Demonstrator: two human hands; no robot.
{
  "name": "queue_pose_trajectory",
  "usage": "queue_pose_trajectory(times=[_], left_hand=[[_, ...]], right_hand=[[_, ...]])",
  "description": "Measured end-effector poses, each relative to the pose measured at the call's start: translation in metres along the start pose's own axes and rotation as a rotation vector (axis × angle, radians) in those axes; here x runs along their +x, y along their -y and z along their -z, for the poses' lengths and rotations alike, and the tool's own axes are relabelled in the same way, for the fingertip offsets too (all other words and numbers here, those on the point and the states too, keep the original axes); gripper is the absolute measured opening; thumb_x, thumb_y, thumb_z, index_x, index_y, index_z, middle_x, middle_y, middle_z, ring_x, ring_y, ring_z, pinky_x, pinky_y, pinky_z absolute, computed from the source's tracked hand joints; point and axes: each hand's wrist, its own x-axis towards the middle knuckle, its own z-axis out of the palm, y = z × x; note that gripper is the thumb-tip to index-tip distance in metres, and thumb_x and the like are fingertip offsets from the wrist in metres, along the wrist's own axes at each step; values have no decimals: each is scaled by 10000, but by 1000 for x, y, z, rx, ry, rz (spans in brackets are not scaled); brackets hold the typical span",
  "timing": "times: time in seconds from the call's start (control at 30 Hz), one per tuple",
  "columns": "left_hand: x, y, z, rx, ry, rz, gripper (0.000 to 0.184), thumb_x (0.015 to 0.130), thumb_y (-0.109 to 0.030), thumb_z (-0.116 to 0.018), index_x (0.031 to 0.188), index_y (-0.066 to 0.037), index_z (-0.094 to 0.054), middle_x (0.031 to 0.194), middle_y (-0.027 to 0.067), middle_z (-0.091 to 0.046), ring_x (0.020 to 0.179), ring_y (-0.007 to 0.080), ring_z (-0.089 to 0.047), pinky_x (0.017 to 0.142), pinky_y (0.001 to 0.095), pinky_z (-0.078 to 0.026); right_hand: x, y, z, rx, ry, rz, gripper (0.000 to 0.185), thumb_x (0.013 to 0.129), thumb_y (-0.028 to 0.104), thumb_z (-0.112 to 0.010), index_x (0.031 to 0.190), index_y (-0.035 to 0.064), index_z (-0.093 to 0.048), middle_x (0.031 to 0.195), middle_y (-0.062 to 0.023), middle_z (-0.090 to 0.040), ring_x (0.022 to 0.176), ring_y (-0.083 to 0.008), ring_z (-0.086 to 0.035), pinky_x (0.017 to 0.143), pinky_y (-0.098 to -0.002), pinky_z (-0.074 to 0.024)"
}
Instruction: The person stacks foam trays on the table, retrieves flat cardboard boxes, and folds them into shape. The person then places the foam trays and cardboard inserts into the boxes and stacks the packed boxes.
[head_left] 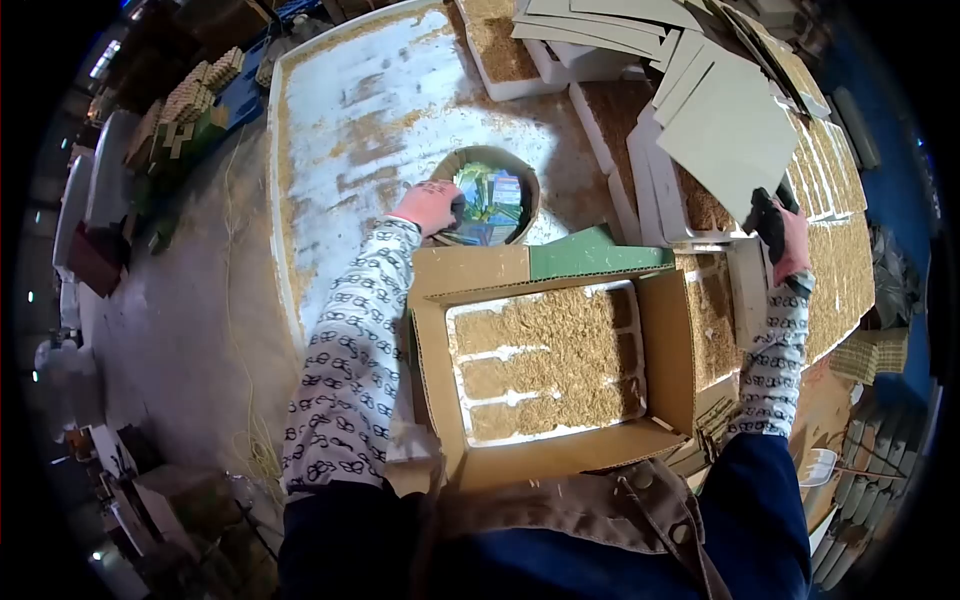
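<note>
My left hand [432, 207], in a pink glove with dark fingertips, is at the left rim of a round tub [532, 185]. Its fingers curl over the edge towards colourful printed cards [490, 200] inside; what they grip is hidden. On the right, my right hand [782, 232], gloved the same way, is closed on the lower corner of a pale cardboard sheet [735, 135]. An open cardboard box [560, 465] stands before me. Inside it lies a white foam tray [457, 375] filled with light brown shavings [560, 350].
More pale sheets [610, 25] are stacked at the top right. Foam trays with brown filling [830, 260] cover the right side. A white table [340, 130] scattered with shavings extends ahead. Egg trays [195, 95] stand at far left, and a white scoop [818, 467] lies at lower right.
</note>
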Motion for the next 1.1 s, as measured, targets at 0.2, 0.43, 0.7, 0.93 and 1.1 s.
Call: queue_pose_trajectory(times=[0.2,0.43,0.7,0.93,1.1], left_hand=[[-44,-36,63,-221,-152,151,291,754,-206,-647,1013,-75,-626,992,111,-638,959,283,-590,850,376,-452],[-211,-190,119,-266,-463,-188,222,819,-214,-592,978,-60,-591,1015,92,-588,950,228,-551,848,383,-412],[-306,-181,89,-296,-458,-85,539,701,-112,-730,1188,-21,-517,1178,162,-528,1061,317,-525,931,350,-419],[-286,-196,44,-578,-589,222,589,742,-107,-686,1263,12,-437,1277,182,-475,1193,310,-447,1010,373,-350],[-237,-190,-14,-78,-284,-209,616,723,-242,-690,1269,-75,-460,1310,183,-432,1262,374,-334,1048,458,-288]], right_hand=[[-13,22,30,28,-129,514,274,833,47,-608,1102,-2,-613,968,-48,-653,855,-130,-612,797,-229,-475],[-197,127,-61,-346,241,1383,405,666,-83,-611,1055,29,-620,1007,-123,-626,877,-248,-625,760,-294,-521],[-244,15,-54,-1057,1233,1177,368,770,164,-563,1137,165,-592,1139,-40,-577,988,-233,-581,804,-351,-473],[-209,80,-29,-613,954,490,547,755,69,-665,1273,79,-490,1294,-145,-498,1145,-256,-519,959,-352,-437],[-179,-18,-62,-241,979,-321,812,738,191,-739,1379,-30,-292,1350,-185,-412,1173,-227,-466,950,-290,-418]])
